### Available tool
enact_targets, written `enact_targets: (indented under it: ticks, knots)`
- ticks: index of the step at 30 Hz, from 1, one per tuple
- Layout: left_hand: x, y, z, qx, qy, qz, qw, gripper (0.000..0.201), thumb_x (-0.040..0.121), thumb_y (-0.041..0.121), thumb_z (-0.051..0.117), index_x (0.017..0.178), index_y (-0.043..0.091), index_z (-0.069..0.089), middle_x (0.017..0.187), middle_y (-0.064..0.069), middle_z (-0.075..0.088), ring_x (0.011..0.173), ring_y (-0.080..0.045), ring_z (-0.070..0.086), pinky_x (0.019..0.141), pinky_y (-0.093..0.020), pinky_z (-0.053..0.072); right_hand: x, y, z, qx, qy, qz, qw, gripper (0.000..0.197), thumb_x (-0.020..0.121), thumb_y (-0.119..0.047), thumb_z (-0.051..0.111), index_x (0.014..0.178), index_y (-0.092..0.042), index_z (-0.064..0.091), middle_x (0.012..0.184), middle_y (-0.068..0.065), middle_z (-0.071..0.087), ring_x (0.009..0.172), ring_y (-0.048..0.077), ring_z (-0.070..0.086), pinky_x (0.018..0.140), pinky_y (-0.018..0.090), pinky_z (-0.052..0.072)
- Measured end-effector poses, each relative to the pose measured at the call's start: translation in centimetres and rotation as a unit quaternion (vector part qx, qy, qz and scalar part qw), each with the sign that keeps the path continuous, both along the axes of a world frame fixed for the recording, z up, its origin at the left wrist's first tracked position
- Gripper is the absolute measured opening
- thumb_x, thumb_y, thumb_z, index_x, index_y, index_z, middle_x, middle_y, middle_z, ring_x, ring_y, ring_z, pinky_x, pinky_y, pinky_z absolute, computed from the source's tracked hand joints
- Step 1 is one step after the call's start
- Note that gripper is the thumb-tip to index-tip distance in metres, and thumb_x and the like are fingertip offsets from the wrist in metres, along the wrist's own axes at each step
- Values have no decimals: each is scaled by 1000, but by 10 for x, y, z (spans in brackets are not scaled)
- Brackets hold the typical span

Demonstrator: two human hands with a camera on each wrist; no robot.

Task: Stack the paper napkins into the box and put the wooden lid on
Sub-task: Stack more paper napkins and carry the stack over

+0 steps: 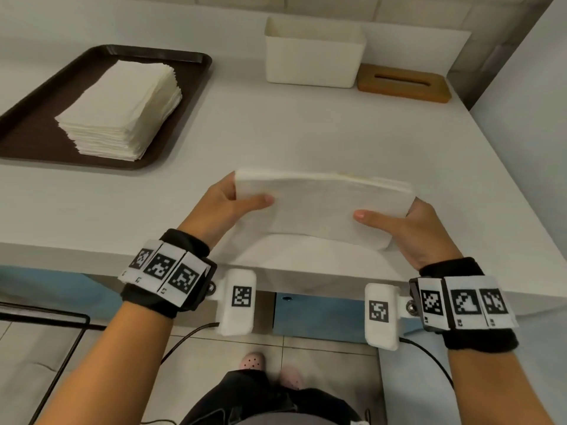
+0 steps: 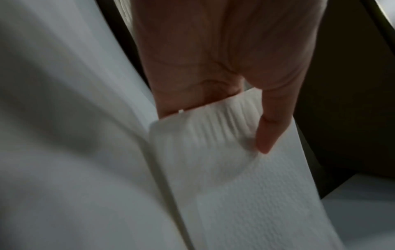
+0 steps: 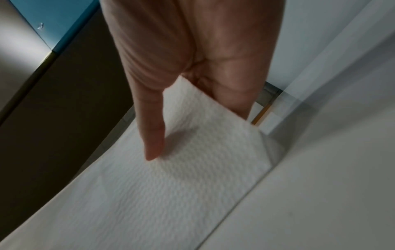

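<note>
A thin bundle of white paper napkins [image 1: 322, 207] stands on its long edge on the white counter [image 1: 276, 127], close to the front edge. My left hand [image 1: 233, 200] grips its left end, thumb on the near face. My right hand [image 1: 399, 222] grips the right end the same way. The wrist views show each thumb pressed on the embossed napkins [image 2: 245, 194] [image 3: 171, 177]. A tall pile of napkins [image 1: 122, 108] lies on a dark brown tray [image 1: 30, 130] at the far left. The open white box [image 1: 313, 53] stands at the back, with the wooden lid [image 1: 402, 84] flat beside it on the right.
A tiled wall runs behind the box and a white wall [image 1: 521, 102] closes the counter's right side. Bare counter lies between the held bundle and the box. Below the counter edge are blue cabinet fronts [image 1: 319, 314] and a tiled floor.
</note>
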State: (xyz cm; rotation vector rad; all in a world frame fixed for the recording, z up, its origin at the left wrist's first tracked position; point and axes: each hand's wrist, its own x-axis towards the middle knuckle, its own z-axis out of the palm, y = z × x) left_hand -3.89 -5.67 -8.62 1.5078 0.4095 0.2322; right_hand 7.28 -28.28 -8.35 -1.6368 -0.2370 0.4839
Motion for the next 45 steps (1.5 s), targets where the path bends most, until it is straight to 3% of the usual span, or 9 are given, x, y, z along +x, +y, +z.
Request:
enact_targets:
  ticks: [5,8,13,16,21,31,34,38,45]
  knots:
    - [-12,-3,-4,78,7,-33,996,28,74,4,72,87,27,63,80,19,66,75,9,60,70,-7,49,-4,-10,-4,1,17,32,999,52,43,-28,80,93,-20,68,91,-3,75,92,15,70,82,31,55]
    - [-12,-6,-4,82,10,-45,996,34,74,5,73,95,30,64,88,26,66,81,13,60,72,-4,47,-3,-11,-7,-13,14,42,999,44,51,-20,80,93,-21,68,90,-5,75,93,14,69,83,27,55]
    - [-7,-11,2,93,45,-59,993,26,77,13,72,99,26,65,100,10,69,89,0,64,79,-12,49,-5,-1,-2,-3,8,52,999,34,61,-6,78,90,-22,69,100,1,72,95,14,67,91,33,51]
    - [-7,-8,8,87,11,-48,995,28,77,11,72,96,30,65,94,17,68,82,9,65,70,-4,49,-2,-1,5,25,-13,51,998,40,53,-15,80,90,-23,70,98,-1,73,96,14,68,88,30,52]
    - [-11,-4,4,91,31,-64,993,33,73,13,74,104,24,67,105,6,71,96,-4,66,88,-18,52,-1,-7,-1,9,-3,60,998,44,47,-21,77,90,-23,66,92,-3,72,90,11,68,83,27,53]
    - [-4,-13,2,101,41,-71,992,28,78,16,71,94,36,62,97,20,66,90,7,62,82,-11,49,3,-1,1,-29,-15,70,997,31,66,-6,79,92,-19,70,99,1,72,94,12,67,85,25,54]
    - [6,-12,13,76,17,-58,995,27,80,9,68,94,31,64,81,22,71,78,11,65,69,-4,49,13,7,15,-33,-33,73,996,35,64,-8,80,93,-23,69,103,2,71,98,15,66,92,36,51]
    - [33,3,47,55,-9,-51,997,29,72,14,69,99,24,67,97,8,74,94,-9,69,82,-24,56,41,18,55,-2,-57,98,994,35,59,-13,79,91,-20,69,100,2,72,98,15,67,91,34,51]
    - [117,49,134,33,-63,-72,995,25,82,3,59,101,20,63,87,8,75,81,-7,71,66,-21,57,120,57,138,138,4,79,987,42,60,-14,74,101,-15,63,93,-1,72,86,13,68,70,24,58]
